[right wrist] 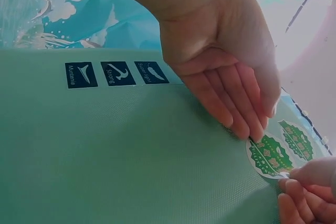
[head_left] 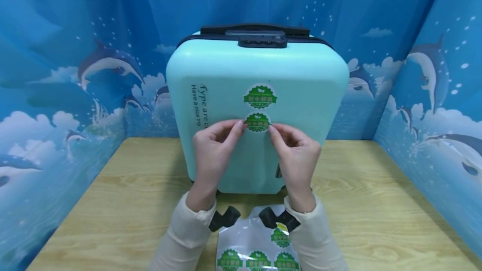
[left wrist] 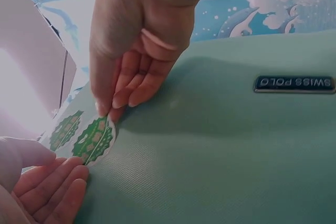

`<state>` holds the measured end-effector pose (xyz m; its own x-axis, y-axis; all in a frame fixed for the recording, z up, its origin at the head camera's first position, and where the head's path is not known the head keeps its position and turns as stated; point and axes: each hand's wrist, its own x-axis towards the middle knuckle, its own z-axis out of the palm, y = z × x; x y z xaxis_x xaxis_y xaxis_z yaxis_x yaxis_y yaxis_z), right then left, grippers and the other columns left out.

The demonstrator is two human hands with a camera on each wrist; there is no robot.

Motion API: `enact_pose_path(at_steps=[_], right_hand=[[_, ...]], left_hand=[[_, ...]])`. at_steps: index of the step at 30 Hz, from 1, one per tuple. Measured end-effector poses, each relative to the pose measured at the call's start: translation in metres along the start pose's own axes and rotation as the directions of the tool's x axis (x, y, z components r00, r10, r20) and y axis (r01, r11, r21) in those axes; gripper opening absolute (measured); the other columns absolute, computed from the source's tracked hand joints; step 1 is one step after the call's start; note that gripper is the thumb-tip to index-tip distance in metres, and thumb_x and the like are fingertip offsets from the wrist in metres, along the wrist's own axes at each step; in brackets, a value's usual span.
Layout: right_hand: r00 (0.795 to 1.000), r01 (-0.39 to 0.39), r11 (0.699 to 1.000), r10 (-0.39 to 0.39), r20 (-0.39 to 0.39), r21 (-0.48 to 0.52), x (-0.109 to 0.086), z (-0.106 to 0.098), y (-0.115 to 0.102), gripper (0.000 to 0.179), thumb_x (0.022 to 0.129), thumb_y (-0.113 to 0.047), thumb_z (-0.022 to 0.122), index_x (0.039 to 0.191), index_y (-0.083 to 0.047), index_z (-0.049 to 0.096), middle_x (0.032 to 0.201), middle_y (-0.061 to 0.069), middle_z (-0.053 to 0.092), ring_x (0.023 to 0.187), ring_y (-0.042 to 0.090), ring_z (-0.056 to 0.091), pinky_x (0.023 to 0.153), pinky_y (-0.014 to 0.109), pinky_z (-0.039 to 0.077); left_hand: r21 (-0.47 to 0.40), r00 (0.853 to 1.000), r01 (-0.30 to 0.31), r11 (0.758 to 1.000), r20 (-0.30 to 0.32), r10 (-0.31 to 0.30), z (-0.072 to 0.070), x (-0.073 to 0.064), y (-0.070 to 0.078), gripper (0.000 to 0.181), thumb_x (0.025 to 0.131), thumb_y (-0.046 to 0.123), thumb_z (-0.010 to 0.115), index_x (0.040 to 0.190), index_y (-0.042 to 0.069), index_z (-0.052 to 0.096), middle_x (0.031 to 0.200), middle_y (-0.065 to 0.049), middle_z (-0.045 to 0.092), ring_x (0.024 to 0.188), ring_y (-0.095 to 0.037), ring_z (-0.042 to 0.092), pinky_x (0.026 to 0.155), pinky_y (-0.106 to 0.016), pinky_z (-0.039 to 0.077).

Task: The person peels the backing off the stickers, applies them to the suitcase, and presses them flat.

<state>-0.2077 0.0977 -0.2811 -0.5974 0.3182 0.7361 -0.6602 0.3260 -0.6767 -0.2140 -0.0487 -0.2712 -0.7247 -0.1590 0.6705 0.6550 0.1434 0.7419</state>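
Note:
A round green-and-white sticker (head_left: 257,122) is spread against or just off the front of a mint suitcase (head_left: 233,66); I cannot tell how much of it touches. My left hand (head_left: 214,149) pinches its left edge between thumb and forefinger. On the opposite edge, my right hand (head_left: 297,147) does the same. Just above, a matching sticker (head_left: 260,96) lies flat on the suitcase. In the left wrist view, the held sticker (left wrist: 95,141) spans the gap between both hands. The right wrist view shows the sticker (right wrist: 269,155) with its white border.
A glossy sheet with several more green stickers (head_left: 241,237) lies on the wooden table (head_left: 113,221) below my wrists. The suitcase stands upright, its black handle (head_left: 256,29) on top. Blue dolphin-print curtains (head_left: 150,3) enclose the back and sides.

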Motion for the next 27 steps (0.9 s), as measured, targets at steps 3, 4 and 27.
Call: enact_pose_path(at_steps=[3,4,27], right_hand=[[1.0,0.0,1.0,0.0,0.005,0.008,0.001,0.0,0.0,0.018,0.084,-0.019,0.072,0.087,-0.002,0.074,0.07,0.012,0.069,0.054,0.008,0.057,0.05,0.018,0.046],[1.0,0.0,1.0,0.0,0.006,0.01,0.001,0.0,0.0,0.018,0.083,-0.019,0.072,0.087,-0.002,0.074,0.071,0.012,0.069,0.054,0.008,0.057,0.05,0.018,0.046],[0.995,-0.003,1.0,0.002,0.096,0.011,0.003,-0.008,0.0,0.014,0.085,-0.01,0.069,0.094,0.0,0.073,0.084,0.013,0.072,0.063,0.007,0.062,0.056,0.017,0.051]], left_hand=[[-0.009,1.0,-0.005,1.0,0.022,0.006,0.003,0.0,0.0,0.016,0.088,0.018,0.067,0.092,0.003,0.073,0.085,-0.006,0.073,0.071,-0.012,0.068,0.06,-0.025,0.055],[-0.015,1.0,-0.006,1.0,0.028,0.006,0.004,-0.001,0.001,0.016,0.088,0.018,0.067,0.092,0.003,0.073,0.086,-0.006,0.073,0.071,-0.012,0.068,0.061,-0.025,0.055],[-0.105,0.978,-0.031,0.994,0.201,0.051,0.023,0.007,0.012,0.017,0.091,0.01,0.062,0.101,-0.001,0.071,0.097,-0.011,0.072,0.085,-0.013,0.069,0.071,-0.027,0.056]])
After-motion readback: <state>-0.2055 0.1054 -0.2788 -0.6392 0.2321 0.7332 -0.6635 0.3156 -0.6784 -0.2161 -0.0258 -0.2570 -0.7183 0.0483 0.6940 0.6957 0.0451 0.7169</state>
